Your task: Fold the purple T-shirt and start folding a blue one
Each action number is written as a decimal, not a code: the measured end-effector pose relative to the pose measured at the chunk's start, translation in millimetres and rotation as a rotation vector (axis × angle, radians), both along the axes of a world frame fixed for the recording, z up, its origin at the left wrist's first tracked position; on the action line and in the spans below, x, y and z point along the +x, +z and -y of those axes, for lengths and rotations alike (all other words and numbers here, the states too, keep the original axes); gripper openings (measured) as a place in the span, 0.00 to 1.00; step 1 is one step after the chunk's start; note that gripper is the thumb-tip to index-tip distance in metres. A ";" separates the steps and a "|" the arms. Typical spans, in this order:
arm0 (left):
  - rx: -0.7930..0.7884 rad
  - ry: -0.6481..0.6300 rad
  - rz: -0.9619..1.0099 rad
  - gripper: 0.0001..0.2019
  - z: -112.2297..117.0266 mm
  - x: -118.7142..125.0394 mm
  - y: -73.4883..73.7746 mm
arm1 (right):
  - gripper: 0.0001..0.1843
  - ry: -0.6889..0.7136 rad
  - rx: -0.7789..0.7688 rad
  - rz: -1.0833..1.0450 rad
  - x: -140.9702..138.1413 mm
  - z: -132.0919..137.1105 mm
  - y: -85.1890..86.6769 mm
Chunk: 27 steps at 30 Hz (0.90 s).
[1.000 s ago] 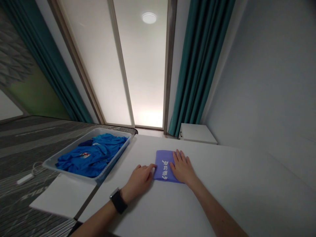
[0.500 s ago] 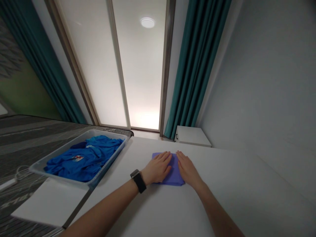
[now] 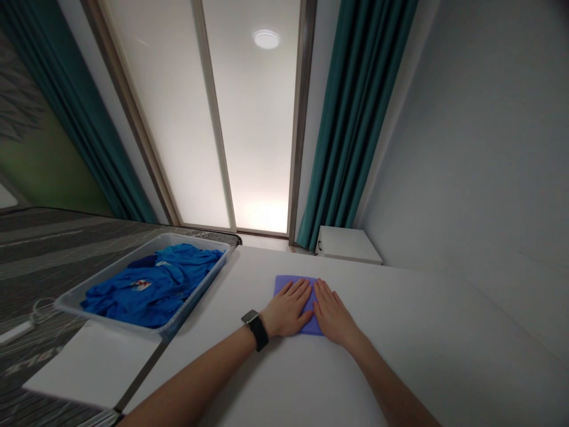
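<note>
A folded purple cloth lies flat on the white table. My left hand, with a dark-banded watch at its wrist, rests palm down on the cloth's left and middle part, fingers stretched out. On the right part of the cloth my right hand also lies flat, its fingers extended. The two hands are close together, and a narrow strip of purple shows between them. Much of the cloth is hidden beneath both hands.
To the left, a translucent plastic bin holds crumpled blue clothing. A white cabinet stands beyond the table's far edge. A white power strip lies on dark striped fabric at far left. A wall borders the right.
My right hand has moved left, farther onto the cloth and nearer my left hand. My left hand has slid slightly toward me and to the right.
</note>
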<state>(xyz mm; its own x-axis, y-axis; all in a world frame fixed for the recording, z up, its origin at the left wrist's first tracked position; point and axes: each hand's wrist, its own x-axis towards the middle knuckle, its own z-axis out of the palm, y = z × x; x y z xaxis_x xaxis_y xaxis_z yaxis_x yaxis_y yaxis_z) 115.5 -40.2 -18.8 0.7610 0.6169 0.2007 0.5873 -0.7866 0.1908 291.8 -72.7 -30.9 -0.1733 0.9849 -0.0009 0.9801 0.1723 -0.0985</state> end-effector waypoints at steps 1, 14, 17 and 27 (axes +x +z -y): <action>-0.006 -0.007 0.000 0.30 -0.5 -1.6 1.7 | 0.33 -0.003 -0.003 0.002 -0.6 0.5 1.1; -0.095 0.229 -0.015 0.26 -30.8 -77.7 -9.1 | 0.34 -0.027 -0.023 -0.049 -2.1 2.9 6.4; -0.110 0.296 0.020 0.25 -37.4 -92.9 -11.9 | 0.34 -0.026 -0.028 -0.060 -1.5 2.2 4.1; -0.252 0.200 0.043 0.32 -19.9 -107.7 5.2 | 0.32 -0.093 0.065 -0.426 34.5 -17.9 -4.6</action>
<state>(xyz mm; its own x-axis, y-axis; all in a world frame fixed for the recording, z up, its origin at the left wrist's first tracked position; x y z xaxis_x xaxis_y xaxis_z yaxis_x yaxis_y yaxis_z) 7.8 -20.3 -13.6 0.6141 0.7876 0.0519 0.7125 -0.5815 0.3927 326.3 -54.8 -35.6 -0.0552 0.9919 0.1140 0.8659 0.1044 -0.4891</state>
